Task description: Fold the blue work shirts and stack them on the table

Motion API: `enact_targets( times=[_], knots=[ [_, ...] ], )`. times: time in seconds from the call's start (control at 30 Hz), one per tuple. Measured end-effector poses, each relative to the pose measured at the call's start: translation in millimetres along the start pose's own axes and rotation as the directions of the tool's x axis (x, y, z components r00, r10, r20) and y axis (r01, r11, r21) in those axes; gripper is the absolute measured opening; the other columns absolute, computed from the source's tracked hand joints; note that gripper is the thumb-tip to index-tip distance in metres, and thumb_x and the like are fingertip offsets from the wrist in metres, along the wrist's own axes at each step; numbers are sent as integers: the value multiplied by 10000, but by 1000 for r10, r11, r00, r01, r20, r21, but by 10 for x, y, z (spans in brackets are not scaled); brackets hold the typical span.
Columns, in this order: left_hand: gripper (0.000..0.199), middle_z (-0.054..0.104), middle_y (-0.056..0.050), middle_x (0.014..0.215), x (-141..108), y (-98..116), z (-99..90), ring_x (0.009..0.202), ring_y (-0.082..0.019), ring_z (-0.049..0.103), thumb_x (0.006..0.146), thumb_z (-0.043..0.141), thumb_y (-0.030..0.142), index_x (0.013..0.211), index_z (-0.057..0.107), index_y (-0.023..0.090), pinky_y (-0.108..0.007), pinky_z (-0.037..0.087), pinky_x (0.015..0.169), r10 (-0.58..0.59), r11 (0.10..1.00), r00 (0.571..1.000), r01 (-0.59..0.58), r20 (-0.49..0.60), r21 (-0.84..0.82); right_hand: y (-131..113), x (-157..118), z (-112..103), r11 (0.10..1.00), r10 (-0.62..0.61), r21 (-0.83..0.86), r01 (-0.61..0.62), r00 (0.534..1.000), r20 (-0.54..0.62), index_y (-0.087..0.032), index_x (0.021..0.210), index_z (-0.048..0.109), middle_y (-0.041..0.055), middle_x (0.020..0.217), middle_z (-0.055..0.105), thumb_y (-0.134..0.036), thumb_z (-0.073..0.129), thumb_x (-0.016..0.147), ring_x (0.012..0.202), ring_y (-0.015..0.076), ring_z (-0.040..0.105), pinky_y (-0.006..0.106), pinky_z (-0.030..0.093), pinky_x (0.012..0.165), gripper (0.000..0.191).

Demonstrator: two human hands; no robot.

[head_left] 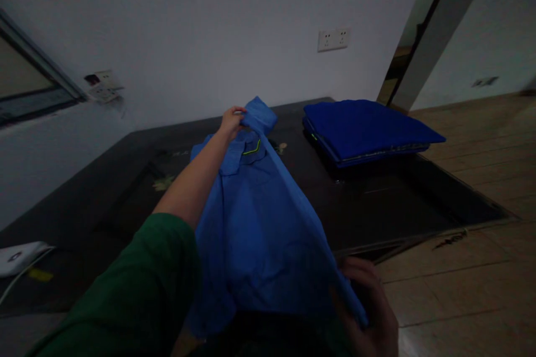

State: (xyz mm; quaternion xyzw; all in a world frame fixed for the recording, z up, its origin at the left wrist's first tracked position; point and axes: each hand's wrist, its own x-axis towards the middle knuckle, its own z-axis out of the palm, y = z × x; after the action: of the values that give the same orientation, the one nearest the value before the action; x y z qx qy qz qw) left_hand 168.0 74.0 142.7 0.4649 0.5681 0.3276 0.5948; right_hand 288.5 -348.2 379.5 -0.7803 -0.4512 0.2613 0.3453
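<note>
A blue shirt (263,217) lies across the dark table, its collar end towards the wall and its lower end hanging at the near edge. My left hand (233,121) reaches to the far end and pinches the cloth near the collar, where a flap stands raised. Down at the near right, my right hand (368,301) is closed around the shirt's side edge. Between both hands that edge is pulled into a straight, lifted line. A yellow-green trim shows inside the neck.
Folded dark blue cloths (368,128) are stacked on the table (347,206) at the right. A white device (20,259) with a cable lies at the left edge. Behind the table is a wall with a double socket (334,39); tiled floor (469,267) shows at the right.
</note>
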Motion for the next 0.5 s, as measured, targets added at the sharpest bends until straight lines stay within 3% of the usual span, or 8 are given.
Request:
enact_targets(
  times=[0.07, 0.17, 0.27, 0.4, 0.5],
  knots=[
    [469, 673, -71, 929, -150, -29, -480, 810, -155, 661, 692, 438, -17, 1116, 613, 81, -353, 555, 798, -22, 999, 999, 21, -25, -28, -56, 42, 74, 975, -215, 90, 205, 969, 120, -265, 1059, 557, 71, 973, 599, -194, 534, 814, 904, 219, 614, 321, 519, 723, 256],
    [551, 681, -83, 1078, -513, -189, -1115, 925, -148, 660, 686, 444, -19, 1198, 605, 106, -308, 536, 863, -87, 995, 992, 82, -87, -59, -139, 62, 230, 897, -441, 171, 407, 830, 342, -257, 1208, 508, 79, 980, 625, -179, 504, 782, 909, 227, 615, 339, 508, 743, 433],
    [495, 679, -100, 1138, -940, -500, -1520, 973, -180, 660, 713, 508, 40, 1184, 633, 124, -303, 543, 850, -213, 976, 967, 217, -139, 15, -181, 5, 435, 851, -484, 108, 515, 687, 541, -241, 1239, 509, 72, 1015, 649, -133, 511, 733, 908, 221, 608, 356, 489, 798, 517],
    [354, 710, -129, 1008, -1334, -893, -1632, 873, -229, 679, 695, 654, 151, 1042, 699, 92, -351, 560, 780, -304, 945, 936, 320, -175, 72, -142, -144, 667, 879, -298, -37, 475, 608, 736, -251, 1154, 569, 51, 1074, 666, -67, 506, 662, 989, 226, 598, 393, 438, 942, 529],
    [407, 719, -112, 960, -1316, -926, -1524, 808, -196, 682, 682, 649, 106, 1088, 688, 109, -316, 561, 747, -332, 938, 932, 342, -144, 55, -133, -184, 721, 884, -313, -19, 467, 621, 719, -234, 1099, 561, 51, 1051, 670, -57, 483, 622, 993, 221, 606, 385, 432, 956, 515]
  ],
)
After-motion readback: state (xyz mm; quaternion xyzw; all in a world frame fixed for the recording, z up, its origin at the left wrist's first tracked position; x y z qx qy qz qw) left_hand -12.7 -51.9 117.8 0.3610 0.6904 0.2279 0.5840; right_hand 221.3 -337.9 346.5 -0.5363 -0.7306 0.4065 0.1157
